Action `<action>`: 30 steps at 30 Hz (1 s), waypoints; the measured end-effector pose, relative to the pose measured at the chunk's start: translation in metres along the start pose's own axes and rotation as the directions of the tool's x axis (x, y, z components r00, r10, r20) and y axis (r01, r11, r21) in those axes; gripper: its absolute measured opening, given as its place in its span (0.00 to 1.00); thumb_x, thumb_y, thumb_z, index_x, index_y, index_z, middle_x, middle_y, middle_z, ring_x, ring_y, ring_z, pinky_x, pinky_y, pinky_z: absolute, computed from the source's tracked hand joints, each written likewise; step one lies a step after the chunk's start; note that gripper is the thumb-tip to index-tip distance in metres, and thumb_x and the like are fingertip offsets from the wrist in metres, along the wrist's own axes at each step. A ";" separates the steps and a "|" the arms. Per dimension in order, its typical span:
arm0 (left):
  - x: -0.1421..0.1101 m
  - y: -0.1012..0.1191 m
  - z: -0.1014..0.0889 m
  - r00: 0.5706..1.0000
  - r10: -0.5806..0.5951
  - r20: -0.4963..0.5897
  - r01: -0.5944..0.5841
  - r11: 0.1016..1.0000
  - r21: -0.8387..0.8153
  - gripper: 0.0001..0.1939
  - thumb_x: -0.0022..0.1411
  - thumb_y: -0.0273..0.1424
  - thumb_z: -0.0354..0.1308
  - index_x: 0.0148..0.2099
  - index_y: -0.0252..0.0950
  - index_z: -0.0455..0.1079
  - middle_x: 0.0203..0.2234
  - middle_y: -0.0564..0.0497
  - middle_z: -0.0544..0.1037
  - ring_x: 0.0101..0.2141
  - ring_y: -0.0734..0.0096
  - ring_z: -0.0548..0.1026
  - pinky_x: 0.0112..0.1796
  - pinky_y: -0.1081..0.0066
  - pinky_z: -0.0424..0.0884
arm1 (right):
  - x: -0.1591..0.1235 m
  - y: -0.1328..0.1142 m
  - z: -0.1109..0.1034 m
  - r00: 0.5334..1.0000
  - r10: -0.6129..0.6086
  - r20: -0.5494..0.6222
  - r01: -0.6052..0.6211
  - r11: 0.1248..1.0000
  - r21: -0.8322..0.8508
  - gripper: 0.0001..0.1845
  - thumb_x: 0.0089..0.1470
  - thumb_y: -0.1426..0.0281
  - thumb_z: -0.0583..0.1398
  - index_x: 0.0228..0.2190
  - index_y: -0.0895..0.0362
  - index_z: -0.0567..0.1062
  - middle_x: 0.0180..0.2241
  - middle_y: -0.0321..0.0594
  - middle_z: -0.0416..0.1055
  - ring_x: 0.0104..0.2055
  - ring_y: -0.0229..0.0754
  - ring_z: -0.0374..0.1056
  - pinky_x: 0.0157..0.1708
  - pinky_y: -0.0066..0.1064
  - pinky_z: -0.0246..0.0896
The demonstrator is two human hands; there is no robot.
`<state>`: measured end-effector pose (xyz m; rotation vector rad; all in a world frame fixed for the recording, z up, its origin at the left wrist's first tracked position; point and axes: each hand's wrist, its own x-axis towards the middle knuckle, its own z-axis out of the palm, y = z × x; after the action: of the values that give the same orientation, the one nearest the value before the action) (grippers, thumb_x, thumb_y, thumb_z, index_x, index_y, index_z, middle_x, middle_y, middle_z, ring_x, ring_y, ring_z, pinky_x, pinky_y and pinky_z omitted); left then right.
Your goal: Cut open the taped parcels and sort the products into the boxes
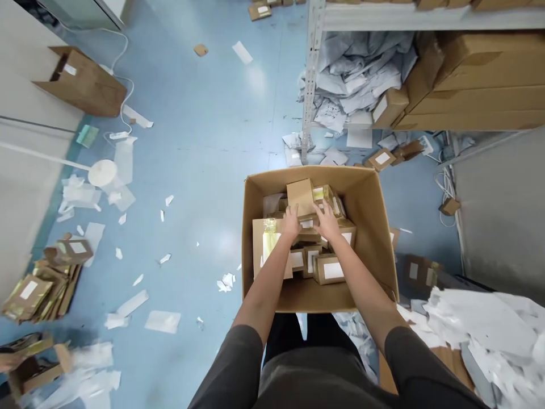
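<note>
A large open cardboard carton (370,238) stands in front of my body, with several smaller boxes inside. Both arms reach down into it. A plain small cardboard box (300,195) lies on top of the others, between my two hands. My left hand (291,224) grips its near left corner, fingers bent against the edge. On the other side, my right hand (327,222) has its fingertips at the near right edge, beside a box with yellowish tape (322,193). Labelled boxes, such as one at the front (330,269), lie beneath my wrists. The undersides of my fingers are hidden.
A metal shelf (313,68) with grey mailing bags (361,68) and cartons stands ahead on the right. White packing scraps (489,324) are heaped at the lower right. Flattened boxes (46,284), an open carton (85,79) and paper litter the blue floor at left.
</note>
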<state>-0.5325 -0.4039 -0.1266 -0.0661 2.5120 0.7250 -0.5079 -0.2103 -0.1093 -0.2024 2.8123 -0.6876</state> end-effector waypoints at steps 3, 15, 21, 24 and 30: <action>0.039 -0.011 0.027 0.999 -0.022 0.038 0.024 0.998 -0.051 0.60 0.57 0.27 0.74 0.83 0.43 0.45 0.80 0.29 0.43 0.77 0.29 0.51 0.69 0.40 0.61 | 0.030 0.014 0.039 0.999 0.023 0.028 -0.023 1.000 -0.005 0.62 0.50 0.76 0.72 0.78 0.42 0.54 0.82 0.47 0.32 0.79 0.68 0.49 0.71 0.59 0.60; 0.078 -0.033 0.067 0.989 -0.146 0.010 0.146 0.978 -0.151 0.61 0.59 0.26 0.71 0.84 0.44 0.40 0.65 0.33 0.69 0.63 0.42 0.74 0.64 0.52 0.70 | 0.062 0.032 0.097 0.987 0.161 0.024 -0.161 0.986 0.045 0.50 0.50 0.81 0.67 0.72 0.48 0.68 0.78 0.51 0.48 0.69 0.62 0.68 0.66 0.50 0.69; -0.007 -0.018 0.028 1.000 -0.009 -0.011 0.008 0.995 -0.095 0.55 0.64 0.27 0.67 0.84 0.45 0.42 0.66 0.33 0.69 0.58 0.46 0.79 0.58 0.57 0.75 | 0.006 0.000 0.067 0.991 0.129 -0.041 -0.124 0.986 0.108 0.53 0.47 0.82 0.68 0.72 0.47 0.67 0.77 0.52 0.51 0.73 0.60 0.63 0.69 0.49 0.66; -0.053 -0.005 0.000 0.998 0.031 -0.047 -0.032 0.999 -0.024 0.54 0.65 0.30 0.68 0.84 0.47 0.42 0.65 0.36 0.70 0.59 0.47 0.79 0.58 0.59 0.74 | -0.027 -0.022 0.042 0.986 0.139 -0.090 -0.129 0.986 0.109 0.49 0.49 0.82 0.66 0.71 0.48 0.69 0.76 0.52 0.53 0.74 0.60 0.63 0.68 0.48 0.68; -0.137 0.028 -0.066 0.986 0.135 -0.095 -0.131 0.990 0.042 0.52 0.64 0.27 0.68 0.83 0.46 0.47 0.65 0.36 0.70 0.60 0.48 0.78 0.59 0.60 0.73 | -0.087 -0.083 -0.017 0.958 0.139 -0.253 -0.109 0.986 0.129 0.51 0.48 0.83 0.65 0.71 0.45 0.69 0.76 0.50 0.55 0.73 0.60 0.64 0.67 0.50 0.69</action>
<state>-0.4508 -0.4263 0.0026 0.0818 2.6417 0.7456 -0.4224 -0.2592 -0.0382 0.0931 2.9869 -0.9016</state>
